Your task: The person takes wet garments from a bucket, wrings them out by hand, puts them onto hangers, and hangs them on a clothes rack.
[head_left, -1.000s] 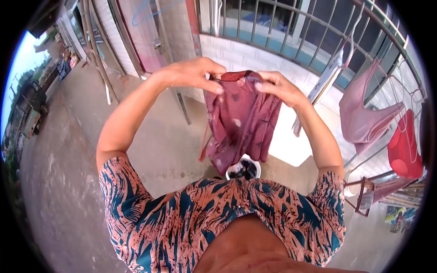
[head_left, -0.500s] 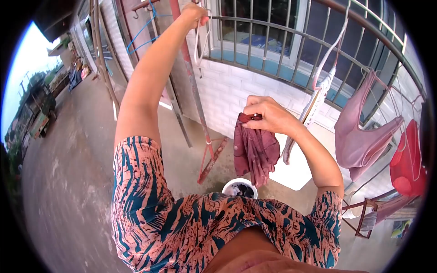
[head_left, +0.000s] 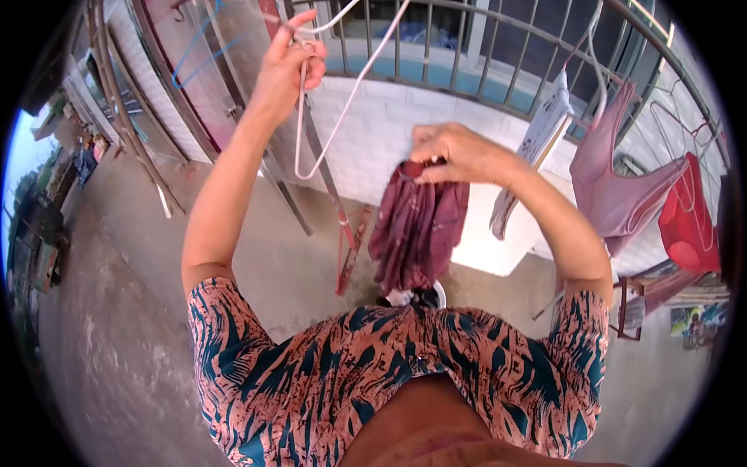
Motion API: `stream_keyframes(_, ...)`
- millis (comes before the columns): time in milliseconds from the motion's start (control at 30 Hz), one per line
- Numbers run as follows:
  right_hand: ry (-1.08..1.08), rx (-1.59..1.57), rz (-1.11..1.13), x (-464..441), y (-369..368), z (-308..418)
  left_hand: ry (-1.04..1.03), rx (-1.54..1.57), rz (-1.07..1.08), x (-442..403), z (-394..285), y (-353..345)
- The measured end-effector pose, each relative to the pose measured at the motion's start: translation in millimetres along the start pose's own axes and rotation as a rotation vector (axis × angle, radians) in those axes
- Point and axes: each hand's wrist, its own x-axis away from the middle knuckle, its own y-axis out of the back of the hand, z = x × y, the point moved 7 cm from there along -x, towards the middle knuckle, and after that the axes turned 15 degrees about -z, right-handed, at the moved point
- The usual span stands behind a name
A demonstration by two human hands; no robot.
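Observation:
A white wire hanger (head_left: pixel 336 138) is in my left hand (head_left: pixel 289 70), at the upper left, with its long loop hanging down to the right. My right hand (head_left: pixel 459 156) pinches the top edge of a dark maroon patterned garment (head_left: pixel 419 229), which hangs bunched below the fingers. The hanger and the garment are apart. Beneath the garment, partly hidden by it, a white bucket (head_left: pixel 442 295) holds dark and white cloth.
Pink clothing (head_left: pixel 622 194) and a red garment (head_left: pixel 689 226) hang at the right below the metal window bars (head_left: pixel 467 39). A red and white metal post (head_left: pixel 331 175) stands left of the maroon garment. A blue hanger (head_left: pixel 191 62) hangs at upper left.
My left hand let go of the garment, reached up to the rail and has come down with the white hanger. My right hand kept the garment, which now hangs from it alone.

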Motion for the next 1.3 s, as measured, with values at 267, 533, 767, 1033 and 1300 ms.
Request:
stream_keyframes(267, 0.186, 0.695, 0.145, -13, 19, -14, 0.141, 0.235, -0.214, 25, 19, 25)
stream_keyframes(533, 0.289, 0.674, 0.027, -15, 44, -4, -0.155, 0.591, -0.314, 38, -14, 5)
stream_keyframes(767, 0.332, 0.797, -0.066, -19, 77, 11, -0.064, 0.786, -0.369, 55, 37, -25)
stream_keyframes(1033, 0.183, 0.871, -0.236, -5, 133, 1, 0.232, 0.312, -0.088, 137, 147, -36)
stream_keyframes(1300, 0.236, 0.718, -0.271, 16, 110, -21, 0.165, -0.083, -0.098, 130, 118, 19)
